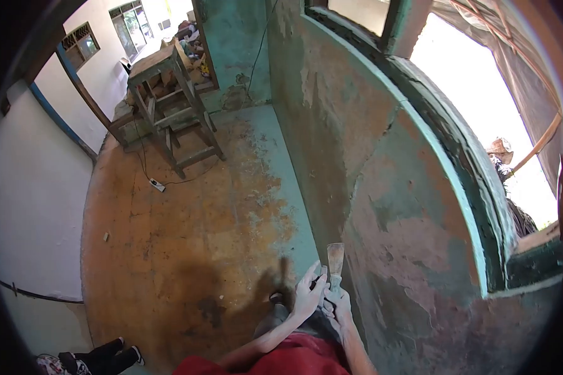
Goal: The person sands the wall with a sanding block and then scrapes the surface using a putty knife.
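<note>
In front of my body, beside the wall, my right hand (337, 306) is closed round the handle of a putty knife (335, 257). Its worn, wide blade points up and away from me. My left hand (308, 295) is close against the right one, its fingers bent together near the handle. A small greyish bit seems to show at its fingertips, too small to name. Pale dust coats both hands. To the right stands the wall (381, 206), with patchy green paint, bare brownish plaster and a long crack.
A tall wooden stool (162, 62) stands toward the far doorway. Near it, a power strip (157, 185) and its cord lie on the worn orange floor (169, 250). A window frame (463, 162) opens at right. Another person's legs (109, 357) show at lower left.
</note>
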`<state>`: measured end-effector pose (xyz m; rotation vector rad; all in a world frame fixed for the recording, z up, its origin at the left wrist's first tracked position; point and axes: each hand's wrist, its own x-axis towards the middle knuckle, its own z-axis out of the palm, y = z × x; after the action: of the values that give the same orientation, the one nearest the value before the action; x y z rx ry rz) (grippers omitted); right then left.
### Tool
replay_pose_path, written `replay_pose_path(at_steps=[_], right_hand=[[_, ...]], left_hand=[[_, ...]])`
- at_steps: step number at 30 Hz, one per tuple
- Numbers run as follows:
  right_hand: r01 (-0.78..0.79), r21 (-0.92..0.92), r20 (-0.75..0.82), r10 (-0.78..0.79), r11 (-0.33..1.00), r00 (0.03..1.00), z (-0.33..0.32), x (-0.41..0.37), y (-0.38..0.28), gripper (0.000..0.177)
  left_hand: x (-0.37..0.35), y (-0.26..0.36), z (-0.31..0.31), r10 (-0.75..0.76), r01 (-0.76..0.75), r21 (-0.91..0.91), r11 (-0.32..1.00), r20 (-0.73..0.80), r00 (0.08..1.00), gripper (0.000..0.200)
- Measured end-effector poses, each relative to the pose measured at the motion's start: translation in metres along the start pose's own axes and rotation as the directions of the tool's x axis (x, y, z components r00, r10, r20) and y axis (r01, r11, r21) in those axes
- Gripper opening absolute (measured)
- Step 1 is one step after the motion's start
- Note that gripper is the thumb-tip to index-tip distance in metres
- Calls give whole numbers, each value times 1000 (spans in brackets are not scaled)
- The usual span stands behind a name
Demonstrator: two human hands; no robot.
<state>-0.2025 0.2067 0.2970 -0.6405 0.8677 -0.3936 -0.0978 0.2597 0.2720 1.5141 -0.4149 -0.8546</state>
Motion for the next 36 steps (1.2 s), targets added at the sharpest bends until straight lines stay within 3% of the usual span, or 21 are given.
replay_pose_path(at_steps=[3, 6, 8, 12, 14, 15, 16, 18, 20, 22, 25, 28, 29, 30, 36], right_hand=[[-59, 142, 5, 59, 988, 998, 8, 16, 20, 13], [-115, 155, -53, 125, 981, 991, 1, 32, 40, 12], [-169, 185, -118, 193, 968, 974, -10, 51, 51, 9], [-277, 35, -240, 277, 960, 930, -60, 85, 91, 14], [-242, 66, -362, 249, 968, 898, -88, 97, 118, 18], [-290, 34, -467, 272, 956, 842, -105, 98, 133, 19], [-320, 27, -476, 293, 947, 829, -120, 100, 145, 19], [-467, -8, -553, 385, 884, 739, -148, 95, 168, 20], [-530, -17, -572, 426, 848, 701, -168, 88, 183, 23], [-597, -71, -581, 453, 799, 676, -174, 88, 189, 27], [-623, -117, -589, 451, 774, 671, -183, 89, 198, 33], [-638, -126, -591, 459, 760, 663, -190, 95, 201, 36], [-647, -152, -587, 459, 747, 667, -194, 97, 202, 36], [-661, -168, -586, 465, 731, 663, -195, 94, 203, 36], [-673, -196, -601, 455, 713, 657, -206, 101, 200, 33]], left_hand=[[8, -11, -16, -35, 33, 67, 997, 34, 999, 39], [18, -47, -16, -18, 18, 89, 996, 5, 1000, 38], [24, -83, -11, -55, 46, -72, 996, -127, 990, 32], [44, -144, -6, -245, 193, -264, 945, -181, 952, 28], [74, -198, -4, -142, 88, -143, 986, -429, 892, 28], [91, -209, -3, -236, 140, -254, 957, -400, 886, 26], [112, -218, -2, -316, 176, -365, 914, -369, 874, 25], [155, -268, 3, -208, 113, -314, 943, -286, 935, 23], [199, -264, 18, -28, 4, -82, 997, -296, 955, 24], [237, -258, 39, -91, 29, -248, 968, -239, 967, 23], [280, -265, 73, -136, 70, -279, 958, -225, 965, 21], [317, -274, 110, -66, -30, -395, 918, -228, 971, 21], [327, -271, 120, -36, -60, -356, 933, -258, 966, 21], [341, -284, 133, 90, -189, -285, 940, -328, 940, 21], [362, -295, 149, 158, -277, -187, 943, -483, 861, 17]])
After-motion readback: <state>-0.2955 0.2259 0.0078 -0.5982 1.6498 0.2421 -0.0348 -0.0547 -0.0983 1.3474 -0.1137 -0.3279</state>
